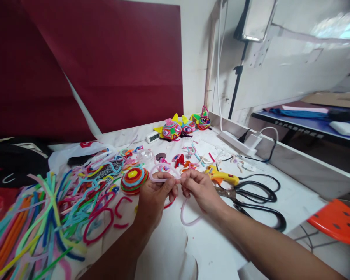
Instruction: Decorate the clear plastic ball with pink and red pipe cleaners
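Note:
Both hands meet over the middle of the white table, pinching a pale pink pipe cleaner point(189, 222). My left hand point(156, 196) is closed on its looped part, which arches above the fingers. My right hand point(200, 188) grips it close beside the left fingertips, and a loose curve hangs below. Just left of my left hand sits a round striped disc point(133, 179) coiled in red, orange, yellow and blue. Right of my right hand lie a yellow glue gun point(223, 175) and scissors with black handles point(258, 194).
Loose multicoloured pipe cleaners point(32, 229) heap at the left. Several finished colourful figures point(172, 129) stand at the back beside a small digital display point(152, 137). A power strip point(237, 142) with cords runs along the right edge. An orange stool point(338, 222) stands beyond it.

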A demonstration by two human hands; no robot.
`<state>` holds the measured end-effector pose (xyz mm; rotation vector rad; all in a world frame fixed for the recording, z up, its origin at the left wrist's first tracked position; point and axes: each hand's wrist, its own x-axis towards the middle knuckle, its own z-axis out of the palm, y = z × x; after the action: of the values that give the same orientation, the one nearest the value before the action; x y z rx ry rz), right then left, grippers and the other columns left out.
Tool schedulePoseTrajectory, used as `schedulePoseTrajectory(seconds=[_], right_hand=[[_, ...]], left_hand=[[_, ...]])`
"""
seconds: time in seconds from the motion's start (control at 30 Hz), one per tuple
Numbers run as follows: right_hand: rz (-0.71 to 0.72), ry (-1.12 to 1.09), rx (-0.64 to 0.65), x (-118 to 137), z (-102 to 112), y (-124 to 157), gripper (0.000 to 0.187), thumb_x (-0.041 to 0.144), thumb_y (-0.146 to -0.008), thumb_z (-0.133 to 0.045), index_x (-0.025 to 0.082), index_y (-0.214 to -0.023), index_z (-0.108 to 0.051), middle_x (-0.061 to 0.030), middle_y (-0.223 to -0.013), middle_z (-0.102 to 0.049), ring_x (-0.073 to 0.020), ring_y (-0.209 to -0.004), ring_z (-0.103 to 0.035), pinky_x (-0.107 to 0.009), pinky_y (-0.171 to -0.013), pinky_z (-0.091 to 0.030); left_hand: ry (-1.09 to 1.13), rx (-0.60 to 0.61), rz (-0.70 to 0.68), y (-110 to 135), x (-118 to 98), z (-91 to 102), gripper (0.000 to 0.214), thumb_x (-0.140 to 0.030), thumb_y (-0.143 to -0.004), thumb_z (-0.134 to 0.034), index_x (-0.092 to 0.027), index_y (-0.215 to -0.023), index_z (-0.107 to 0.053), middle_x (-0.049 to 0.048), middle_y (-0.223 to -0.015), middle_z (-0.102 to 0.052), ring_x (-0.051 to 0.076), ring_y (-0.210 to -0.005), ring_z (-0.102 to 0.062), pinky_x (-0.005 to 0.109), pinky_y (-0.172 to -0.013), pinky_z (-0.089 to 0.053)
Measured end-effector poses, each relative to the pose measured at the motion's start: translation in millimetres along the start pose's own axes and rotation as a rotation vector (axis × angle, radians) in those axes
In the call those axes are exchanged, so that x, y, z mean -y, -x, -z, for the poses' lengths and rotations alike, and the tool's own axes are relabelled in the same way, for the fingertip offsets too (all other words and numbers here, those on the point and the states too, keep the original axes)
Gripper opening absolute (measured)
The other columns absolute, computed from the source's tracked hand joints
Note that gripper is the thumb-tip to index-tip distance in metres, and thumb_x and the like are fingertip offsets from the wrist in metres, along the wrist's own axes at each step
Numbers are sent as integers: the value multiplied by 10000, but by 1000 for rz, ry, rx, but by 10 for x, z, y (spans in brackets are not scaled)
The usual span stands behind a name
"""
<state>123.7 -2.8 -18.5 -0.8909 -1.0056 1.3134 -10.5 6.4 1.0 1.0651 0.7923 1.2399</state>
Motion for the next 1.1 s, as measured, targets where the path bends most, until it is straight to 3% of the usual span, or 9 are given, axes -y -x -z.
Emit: schedulePoseTrajectory(seconds=[0.27, 0.57, 1.1], right_hand=[[7, -36, -15, 52, 0, 5, 171, 309, -732, -665, 168, -685, -579, 63, -470, -506, -76, -422, -419, -225, -458, -301], [3, -33, 15, 19, -8, 24, 155, 300, -719, -672, 165, -705, -599, 63, -479, -507, -76, -426, -421, -224, -457, -312], [-12, 48, 26, 68, -15, 44, 203, 356, -728, -668, 168, -698, -595, 53, -501, -507, -86, -453, -420, -237, -471, -314]], left_hand=[[-5, 50, -5, 0, 13, 36, 209, -281, -688, -773, -139, -761, -638, -21, -496, -592, 87, -436, -512, 179, -395, -369], [-39, -19, -31, 0, 41, 37, 209, -304, -692, -761, -143, -772, -654, -48, -460, -519, 67, -432, -442, 178, -410, -338], [-125, -102, -95, -6, 65, 46, 180, -238, -654, -779, -139, -753, -667, -31, -479, -585, 74, -417, -482, 177, -395, -357]])
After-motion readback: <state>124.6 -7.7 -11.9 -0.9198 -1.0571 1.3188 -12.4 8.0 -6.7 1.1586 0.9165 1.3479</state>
